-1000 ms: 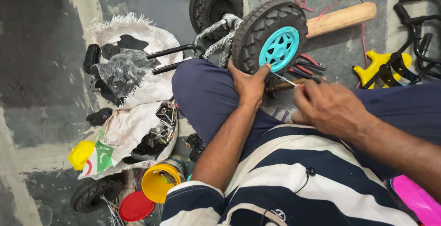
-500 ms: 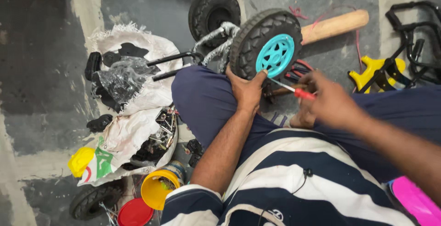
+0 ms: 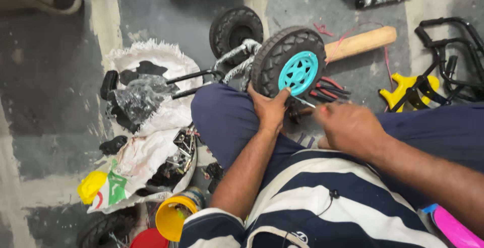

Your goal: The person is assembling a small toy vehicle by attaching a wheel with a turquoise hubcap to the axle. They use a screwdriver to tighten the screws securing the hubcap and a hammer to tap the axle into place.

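Knobby rubber wheel (image 3: 290, 64) with a teal plastic hub; left hand (image 3: 269, 108) grips its tread, fingers curled. Right hand (image 3: 348, 127) pinches a thin screwdriver (image 3: 306, 103).

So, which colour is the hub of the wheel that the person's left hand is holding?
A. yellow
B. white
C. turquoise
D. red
C: the left hand grips the black-tyred wheel at its lower edge, and the spoked hub in its middle is plainly turquoise.
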